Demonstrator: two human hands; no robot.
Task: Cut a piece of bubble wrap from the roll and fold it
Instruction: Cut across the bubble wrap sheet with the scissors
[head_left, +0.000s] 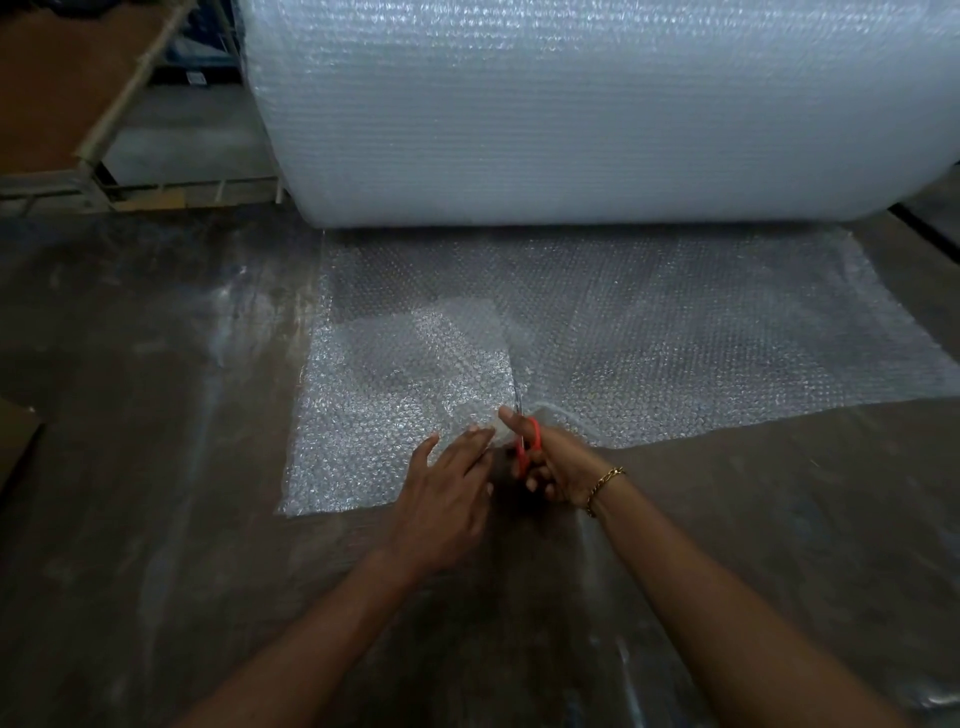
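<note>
Unrolled from the big roll (597, 114) at the far side, bubble wrap sheet (675, 338) spread flat toward the near side, probably for a straight cut. Left grip (447, 499): fingers straight, pressing the wrap just left of the cut line, seemingly to keep it taut. Right grip (550, 462): curled round red-handled scissors (527, 447), blades pointing far into the sheet. Gold bracelet (605, 483) at the right wrist. No readable writing; small label (196, 78) far left too tiny.

A metal rack (120, 103) holding a brown board (62, 78) stands at the floor's (130, 364) far left corner, cardboard (15, 447) lying at its left edge.
</note>
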